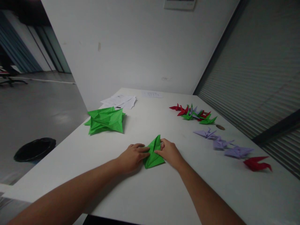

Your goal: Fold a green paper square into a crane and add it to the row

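Observation:
A partly folded sheet of green origami paper (153, 155) lies on the white table in front of me, with creases running across it and a point facing away. My left hand (133, 157) rests at its left side, fingers stretched out over the edge. At the opposite edge, my right hand (170, 153) pinches the paper between thumb and fingers. Farther left sits a loose stack of creased green paper sheets (106, 120).
Several red, green and purple paper cranes (193, 113) cluster at the back right. More purple cranes (220, 143) and a red crane (257, 163) line the right side. Printed papers (119, 100) lie near the wall. A black-lined bin (35, 150) stands left of the table (77, 175).

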Tool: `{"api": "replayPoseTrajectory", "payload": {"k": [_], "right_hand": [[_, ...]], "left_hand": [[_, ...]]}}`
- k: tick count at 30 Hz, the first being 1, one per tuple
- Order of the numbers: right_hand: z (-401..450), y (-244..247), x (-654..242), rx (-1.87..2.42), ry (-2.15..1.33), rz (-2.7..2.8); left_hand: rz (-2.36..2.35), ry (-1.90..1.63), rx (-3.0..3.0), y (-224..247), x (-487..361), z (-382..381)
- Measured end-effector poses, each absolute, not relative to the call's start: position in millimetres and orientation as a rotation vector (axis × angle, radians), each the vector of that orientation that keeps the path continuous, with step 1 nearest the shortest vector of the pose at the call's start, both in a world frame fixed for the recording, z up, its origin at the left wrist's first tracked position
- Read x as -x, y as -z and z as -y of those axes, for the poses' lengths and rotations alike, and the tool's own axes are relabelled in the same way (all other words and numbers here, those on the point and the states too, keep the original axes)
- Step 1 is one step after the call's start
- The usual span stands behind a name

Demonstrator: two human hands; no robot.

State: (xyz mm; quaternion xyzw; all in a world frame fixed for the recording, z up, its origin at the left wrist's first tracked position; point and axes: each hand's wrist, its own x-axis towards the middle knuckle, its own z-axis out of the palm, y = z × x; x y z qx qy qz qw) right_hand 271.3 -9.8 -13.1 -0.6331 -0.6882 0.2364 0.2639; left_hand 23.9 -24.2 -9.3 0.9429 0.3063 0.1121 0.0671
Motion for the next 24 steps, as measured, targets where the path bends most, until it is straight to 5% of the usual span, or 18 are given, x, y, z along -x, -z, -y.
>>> {"api": "replayPoseTrajectory", "payload": {"k": [24], "right_hand": [[12,21,-268,1.413,-0.553,1.951]], "left_hand": [[-0.687,-0.431,-2.831,1,-22,29]]}}
